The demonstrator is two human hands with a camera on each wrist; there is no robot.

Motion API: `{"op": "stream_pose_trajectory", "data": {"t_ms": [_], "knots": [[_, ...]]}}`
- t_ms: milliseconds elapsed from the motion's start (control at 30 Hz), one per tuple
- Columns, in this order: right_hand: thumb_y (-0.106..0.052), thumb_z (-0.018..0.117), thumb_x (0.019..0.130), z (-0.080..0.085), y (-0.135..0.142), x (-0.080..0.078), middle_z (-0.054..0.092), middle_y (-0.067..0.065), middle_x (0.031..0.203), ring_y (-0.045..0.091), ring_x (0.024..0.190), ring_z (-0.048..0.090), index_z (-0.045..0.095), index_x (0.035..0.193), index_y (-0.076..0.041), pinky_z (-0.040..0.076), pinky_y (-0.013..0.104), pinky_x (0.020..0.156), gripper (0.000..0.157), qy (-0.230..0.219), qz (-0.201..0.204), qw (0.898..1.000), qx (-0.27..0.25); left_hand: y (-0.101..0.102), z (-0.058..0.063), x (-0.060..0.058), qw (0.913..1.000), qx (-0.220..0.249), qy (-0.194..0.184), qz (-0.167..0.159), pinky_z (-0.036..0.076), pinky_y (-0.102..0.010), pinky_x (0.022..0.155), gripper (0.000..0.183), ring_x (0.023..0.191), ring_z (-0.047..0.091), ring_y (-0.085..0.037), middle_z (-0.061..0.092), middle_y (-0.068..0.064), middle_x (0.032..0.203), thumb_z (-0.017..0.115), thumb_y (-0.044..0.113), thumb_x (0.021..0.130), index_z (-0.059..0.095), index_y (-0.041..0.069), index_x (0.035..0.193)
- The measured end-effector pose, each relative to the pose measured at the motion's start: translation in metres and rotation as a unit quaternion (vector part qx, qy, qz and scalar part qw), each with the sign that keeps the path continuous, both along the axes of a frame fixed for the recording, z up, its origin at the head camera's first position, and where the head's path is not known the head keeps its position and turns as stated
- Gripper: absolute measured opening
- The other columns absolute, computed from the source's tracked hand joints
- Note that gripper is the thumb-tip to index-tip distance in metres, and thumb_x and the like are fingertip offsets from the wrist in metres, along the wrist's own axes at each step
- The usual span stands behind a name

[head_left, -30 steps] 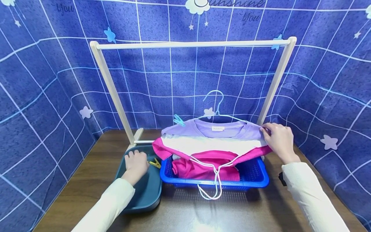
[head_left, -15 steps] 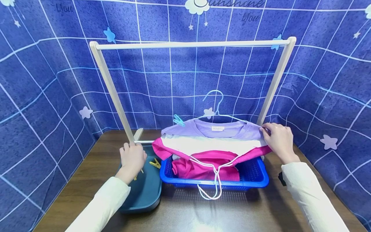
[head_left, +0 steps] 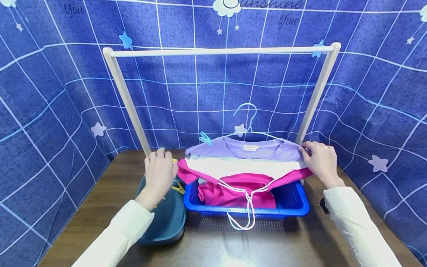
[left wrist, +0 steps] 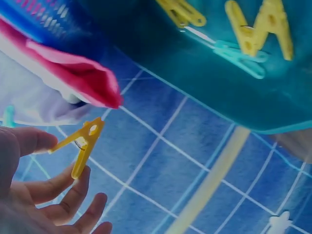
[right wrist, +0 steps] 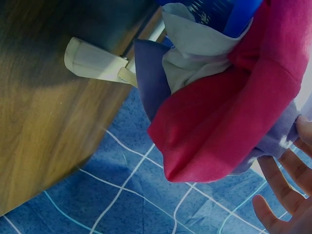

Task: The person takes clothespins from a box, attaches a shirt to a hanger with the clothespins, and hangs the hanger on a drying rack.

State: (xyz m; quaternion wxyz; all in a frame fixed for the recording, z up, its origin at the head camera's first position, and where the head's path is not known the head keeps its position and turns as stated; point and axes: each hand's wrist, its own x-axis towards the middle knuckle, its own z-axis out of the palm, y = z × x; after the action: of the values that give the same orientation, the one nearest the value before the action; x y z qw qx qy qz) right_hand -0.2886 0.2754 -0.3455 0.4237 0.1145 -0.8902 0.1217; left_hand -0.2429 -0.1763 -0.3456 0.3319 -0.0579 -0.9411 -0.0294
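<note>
My left hand (head_left: 158, 174) pinches a yellow clothespin (left wrist: 83, 144) between thumb and forefinger, just left of the shirt's pink sleeve. On the other side, my right hand (head_left: 319, 160) grips the right shoulder of a purple, white and pink shirt (head_left: 230, 163). A light blue hanger (head_left: 251, 115) sits inside its neck, hook up. Clipped at the shirt's left shoulder is a light blue clothespin (head_left: 205, 138). A second, white hanger (head_left: 249, 207) hangs hook-down in front, its upper part overlapped by the shirt. In the right wrist view, thumb and fingers hold purple cloth at the edge.
Below my left forearm, a dark teal bin (head_left: 171, 226) holds several yellow clothespins (left wrist: 262, 29) and a teal one (left wrist: 241, 58). Under the shirt stands a blue basket (head_left: 293, 211) with pink cloth (head_left: 227, 196). A wooden rack (head_left: 220, 51) rises behind on the brown table (head_left: 213, 248).
My left hand has come up out of the teal bin and moved right toward the shirt's left sleeve, with a yellow clothespin now visible in it. The right hand has stayed on the shirt.
</note>
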Motion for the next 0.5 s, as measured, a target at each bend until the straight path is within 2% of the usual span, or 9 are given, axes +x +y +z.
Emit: {"op": "stream_pose_trajectory", "data": {"t_ms": [167, 500], "knots": [[-0.014, 0.066, 0.078, 0.000, 0.000, 0.000, 0.066, 0.020, 0.075, 0.042, 0.067, 0.059, 0.067, 0.082, -0.002, 0.036, 0.052, 0.060, 0.012, 0.004, 0.001, 1.000, 0.001, 0.015, 0.007, 0.003, 0.9994, -0.008, 0.022, -0.027, 0.036, -0.050, 0.086, 0.032, 0.100, 0.048, -0.039, 0.057, -0.023, 0.095, 0.065, 0.024, 0.080, 0.058, -0.004, 0.094], [-0.013, 0.066, 0.078, -0.001, 0.002, -0.002, 0.066, 0.020, 0.075, 0.041, 0.066, 0.059, 0.067, 0.082, -0.002, 0.035, 0.051, 0.058, 0.012, 0.008, 0.001, 1.000, 0.003, 0.048, 0.017, 0.009, 0.9972, -0.023, 0.023, -0.068, 0.036, -0.048, 0.085, 0.025, 0.096, 0.050, -0.037, 0.057, -0.017, 0.092, 0.062, 0.023, 0.082, 0.058, 0.000, 0.092]]}}
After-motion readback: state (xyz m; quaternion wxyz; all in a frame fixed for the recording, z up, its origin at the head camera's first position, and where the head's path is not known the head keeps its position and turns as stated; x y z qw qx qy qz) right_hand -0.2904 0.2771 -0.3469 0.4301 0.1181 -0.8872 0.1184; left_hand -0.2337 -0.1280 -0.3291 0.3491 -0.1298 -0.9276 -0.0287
